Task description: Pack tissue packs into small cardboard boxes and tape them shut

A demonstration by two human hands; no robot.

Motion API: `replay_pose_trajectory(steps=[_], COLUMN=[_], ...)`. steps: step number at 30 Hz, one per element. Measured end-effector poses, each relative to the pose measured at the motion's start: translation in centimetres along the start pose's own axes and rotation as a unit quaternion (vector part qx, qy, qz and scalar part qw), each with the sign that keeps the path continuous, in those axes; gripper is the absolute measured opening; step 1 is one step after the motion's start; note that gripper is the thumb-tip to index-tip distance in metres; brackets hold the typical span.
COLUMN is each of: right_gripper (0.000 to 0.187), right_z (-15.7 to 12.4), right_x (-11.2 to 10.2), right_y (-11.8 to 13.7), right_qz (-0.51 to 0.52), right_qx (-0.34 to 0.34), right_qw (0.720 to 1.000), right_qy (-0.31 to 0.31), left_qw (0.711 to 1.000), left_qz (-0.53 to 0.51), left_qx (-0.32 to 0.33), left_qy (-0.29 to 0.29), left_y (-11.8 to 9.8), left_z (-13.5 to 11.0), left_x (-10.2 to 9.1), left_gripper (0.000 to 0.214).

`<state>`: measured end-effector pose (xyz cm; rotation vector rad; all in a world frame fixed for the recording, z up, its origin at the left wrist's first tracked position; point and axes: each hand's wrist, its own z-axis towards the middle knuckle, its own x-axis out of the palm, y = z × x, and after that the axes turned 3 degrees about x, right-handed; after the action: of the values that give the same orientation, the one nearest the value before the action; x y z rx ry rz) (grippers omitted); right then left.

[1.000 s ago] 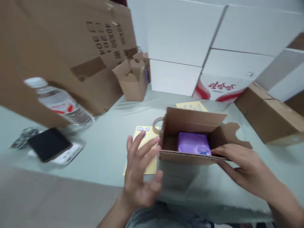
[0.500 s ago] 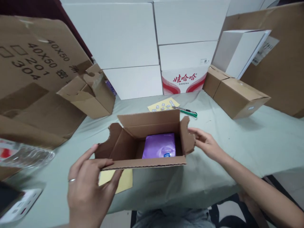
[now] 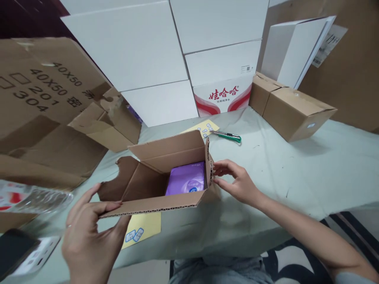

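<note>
We pinch the carton [image 3: 147, 184] by its front flap with our left hand [image 3: 89, 232] and side flap with our right hand [image 3: 237, 183], a cutter [image 3: 227, 137] beyond it, a bottle [image 3: 32, 199] leftward.

Between the fingers of two hands, the left hand [image 3: 89, 240] and right hand [image 3: 238, 185], is one open carton [image 3: 139, 185] holding one purple pack [image 3: 186, 181]. There are two yellow sticker sheets [image 3: 143, 228], one beside the left fingertips and one beyond the right fingers. Farther beyond those fingers are one green knife [image 3: 227, 137] and two closed brown cartons [image 3: 296, 112].
</note>
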<state>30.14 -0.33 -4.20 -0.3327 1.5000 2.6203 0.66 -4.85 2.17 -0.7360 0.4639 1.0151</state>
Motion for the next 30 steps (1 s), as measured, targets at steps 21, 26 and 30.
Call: replay_pose_trajectory(steps=[21,26,30], right_gripper=[0.022,0.022,0.021], right_z=[1.1,1.2,1.3], right_x=[0.2,0.1,0.0], right_y=[1.5,2.2,2.9], right_qz=[-0.167,-0.167,-0.170], right_qx=[-0.093,-0.077,-0.059], right_qw=[0.981,0.982,0.983], right_qy=[-0.034,-0.036,-0.038], left_qw=[0.995,0.996,0.995], left_qz=[-0.023,-0.027,-0.040], left_qx=[0.091,0.081,0.084], left_qy=[-0.041,-0.037,-0.033], left_y=[2.3,2.2,2.0], left_z=[-0.5,-0.5,-0.6], left_x=[0.6,0.6,0.5], left_gripper=[0.016,0.016,0.019])
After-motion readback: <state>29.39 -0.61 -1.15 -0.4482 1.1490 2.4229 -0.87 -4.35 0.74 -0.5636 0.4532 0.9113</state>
